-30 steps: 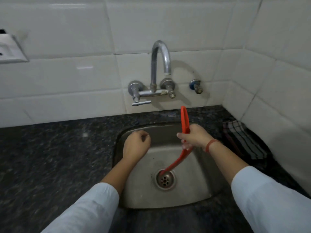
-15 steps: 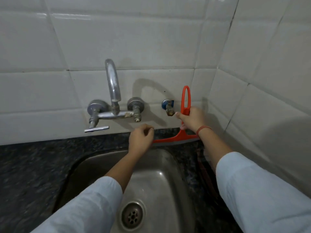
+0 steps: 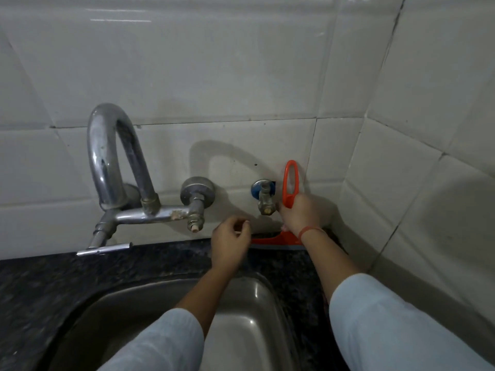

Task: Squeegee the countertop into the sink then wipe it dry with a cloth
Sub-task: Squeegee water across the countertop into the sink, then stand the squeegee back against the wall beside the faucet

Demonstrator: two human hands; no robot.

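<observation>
My right hand (image 3: 301, 214) grips the handle of a red squeegee (image 3: 289, 183), held upright against the back wall. Its blade (image 3: 276, 242) rests on the dark speckled countertop (image 3: 80, 274) behind the sink's far right corner. My left hand (image 3: 231, 243) hovers beside the blade's left end, fingers loosely curled with nothing in them. The steel sink (image 3: 249, 303) lies below both forearms. The cloth is not in sight.
A chrome wall tap (image 3: 107, 156) with two valves arches over the sink at left. A small brass stopcock (image 3: 265, 196) juts from the wall right beside the squeegee handle. White tiled walls meet in a corner at right.
The squeegee left the sink drain and went up to the back wall, blade now on the counter strip behind the sink. My left hand followed it. The view moved closer to the wall.
</observation>
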